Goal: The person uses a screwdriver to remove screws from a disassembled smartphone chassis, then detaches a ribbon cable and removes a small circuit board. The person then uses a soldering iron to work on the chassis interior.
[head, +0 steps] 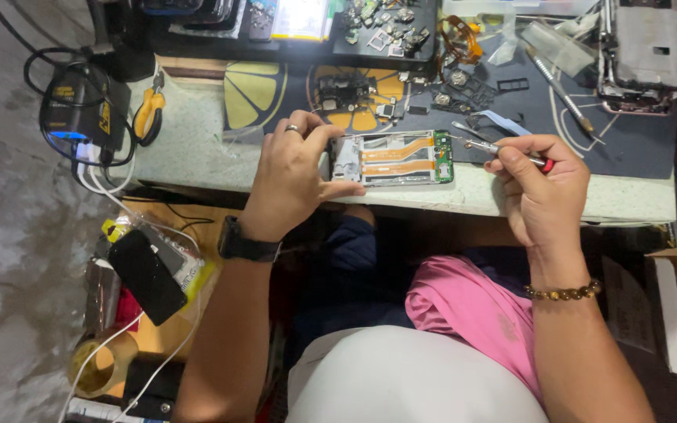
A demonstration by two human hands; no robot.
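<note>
While both hands are working at the near edge of the workbench (197, 157), the scene is reading as follows.

Left hand: the left hand (291, 176) is gripping the left end of an opened smartphone (393, 157), fingers curled over its top edge and thumb pressing along its near side; a ring is showing on one finger and a black watch (248, 244) is sitting on the wrist.

Right hand: the right hand (542, 188) is pinching a thin screwdriver (503, 150) with a red grip, fingers closed narrowly round it, the metal tip pointing left toward the phone's right end but staying just apart from it; a beaded bracelet (564, 293) is circling the wrist.

Smartphone: it is lying flat, back cover off, along the near edge of the workbench, showing orange flex cables and a green circuit board at its right end.

Tweezers: a pale pair of tweezers (503, 121) is resting on the dark work mat (636, 145) just beyond the screwdriver.

Far edge: a black parts tray (385, 35) with small metal pieces is sitting by the far edge, and another stripped phone frame (640, 55) is lying near the far right corner.

Left edge: yellow-handled pliers (149, 113) are lying near the left edge, beside a black power unit (80, 113).
</note>
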